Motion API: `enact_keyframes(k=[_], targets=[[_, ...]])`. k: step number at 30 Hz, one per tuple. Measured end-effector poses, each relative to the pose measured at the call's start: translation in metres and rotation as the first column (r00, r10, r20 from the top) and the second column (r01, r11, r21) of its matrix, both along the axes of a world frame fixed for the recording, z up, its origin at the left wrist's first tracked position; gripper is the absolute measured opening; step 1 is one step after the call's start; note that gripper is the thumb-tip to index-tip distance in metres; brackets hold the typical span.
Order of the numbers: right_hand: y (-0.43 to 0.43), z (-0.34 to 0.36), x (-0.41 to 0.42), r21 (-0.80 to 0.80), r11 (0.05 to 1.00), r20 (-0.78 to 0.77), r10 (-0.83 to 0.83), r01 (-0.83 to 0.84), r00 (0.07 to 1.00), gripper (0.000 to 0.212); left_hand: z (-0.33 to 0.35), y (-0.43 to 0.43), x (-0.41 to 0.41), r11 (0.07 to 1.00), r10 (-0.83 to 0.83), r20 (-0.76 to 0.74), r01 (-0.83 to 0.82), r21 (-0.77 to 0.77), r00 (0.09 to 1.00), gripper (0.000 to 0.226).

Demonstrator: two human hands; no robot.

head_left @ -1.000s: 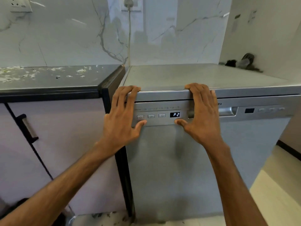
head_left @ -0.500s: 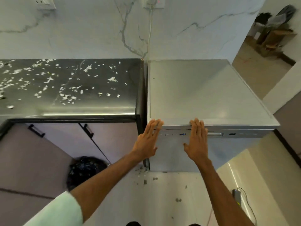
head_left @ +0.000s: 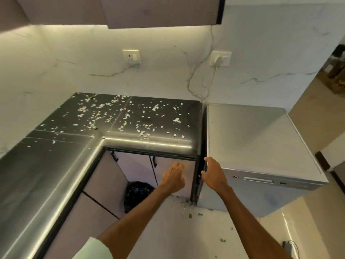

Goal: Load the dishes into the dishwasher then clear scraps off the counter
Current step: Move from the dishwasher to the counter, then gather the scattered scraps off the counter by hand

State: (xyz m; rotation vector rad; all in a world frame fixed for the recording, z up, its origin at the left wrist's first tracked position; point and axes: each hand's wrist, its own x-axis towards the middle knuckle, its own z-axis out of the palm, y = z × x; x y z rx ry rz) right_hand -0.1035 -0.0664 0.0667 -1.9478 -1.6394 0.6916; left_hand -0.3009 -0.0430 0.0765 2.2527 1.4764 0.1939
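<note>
Hovering empty: left hand [head_left: 173, 177] loosely curled, blurred; right hand [head_left: 212, 174] relaxed beside dishwasher [head_left: 252, 137] corner.

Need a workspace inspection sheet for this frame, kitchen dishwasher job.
Surface: dark counter strewn with white scraps.
Job's things: dishwasher door closed; no dishes seen.
Clutter: black bin bag and crumbs on floor.
Grips: left hand loosely curled, right hand open; both hold nothing.
Cables: white cord runs down from wall plug; second cable lies on floor.
Surroundings: marble wall, spare socket, upper cabinets.
</note>
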Motion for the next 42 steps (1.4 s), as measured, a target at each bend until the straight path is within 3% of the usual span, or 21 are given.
enact_keyframes(k=[8, 15, 22, 25, 30, 37, 42], targets=[[0.049, 0.007, -0.063, -0.014, 0.995, 0.006, 0.102, -0.102, 0.995, 0.061, -0.003, 0.027, -0.076, 0.985, 0.172, 0.056, -0.170, -0.031, 0.984, 0.045], [0.134, -0.027, -0.067, -0.045, 0.984, 0.029, 0.172, -0.170, 0.985, 0.062, -0.035, 0.097, -0.092, 0.961, 0.273, 0.081, -0.268, -0.064, 0.959, 0.033], [0.226, -0.064, -0.054, -0.171, 0.958, 0.031, 0.241, -0.232, 0.970, 0.090, -0.054, 0.187, -0.098, 0.919, 0.395, 0.114, -0.390, -0.067, 0.912, 0.040], [0.262, -0.070, -0.051, -0.214, 0.941, 0.117, 0.293, -0.263, 0.949, 0.101, -0.058, 0.224, -0.104, 0.904, 0.426, 0.117, -0.425, -0.037, 0.897, 0.055], [0.301, -0.067, -0.061, -0.316, 0.910, 0.151, 0.329, -0.269, 0.932, 0.114, -0.070, 0.263, -0.119, 0.898, 0.429, -0.017, -0.428, -0.105, 0.903, 0.094], [0.326, -0.084, -0.068, -0.453, 0.880, 0.065, 0.191, -0.142, 0.979, 0.112, -0.090, 0.299, -0.144, 0.886, 0.382, -0.171, -0.413, -0.213, 0.908, 0.115], [0.326, -0.101, -0.067, -0.519, 0.853, 0.041, 0.085, -0.051, 0.996, 0.114, -0.103, 0.310, -0.151, 0.905, 0.305, -0.122, -0.327, -0.270, 0.944, 0.112]])
